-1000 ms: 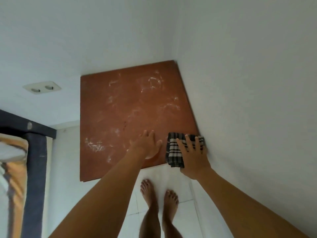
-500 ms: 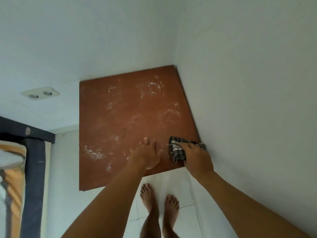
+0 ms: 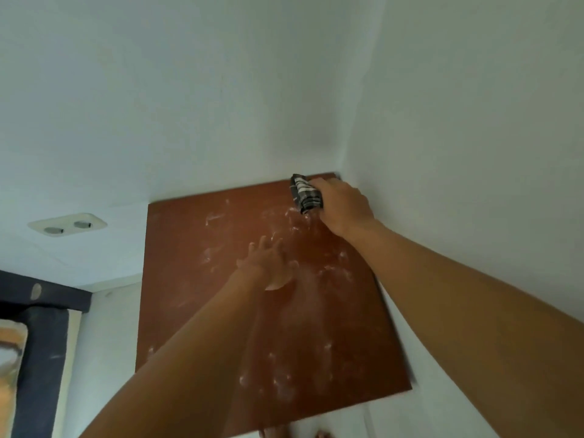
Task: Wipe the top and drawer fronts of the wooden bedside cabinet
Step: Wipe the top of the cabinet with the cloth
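White plaster walls (image 3: 189, 105) on two sides, meeting in a corner at upper right. Set tight into that corner, a reddish-brown wooden cabinet top (image 3: 196, 279), flat and square, streaked and smudged with pale dusty marks across most of its face. Pale floor (image 3: 104, 343) to the left of it and along its near edge. Dark blue bed frame (image 3: 41, 343) at lower left, with a strip of orange-and-white bedding just at the edge of view. Double wall socket (image 3: 67, 224), white, on the wall left of the cabinet. Left hand (image 3: 268, 263) flat on the middle of the top, fingers spread wide, palm down, slightly blurred. Right hand (image 3: 343, 205) at the far right corner, closed around a bunched black-and-white checked cloth (image 3: 306, 193), pressing it onto the wood close to both walls. Toes (image 3: 322, 434) barely visible on the floor below the near edge.
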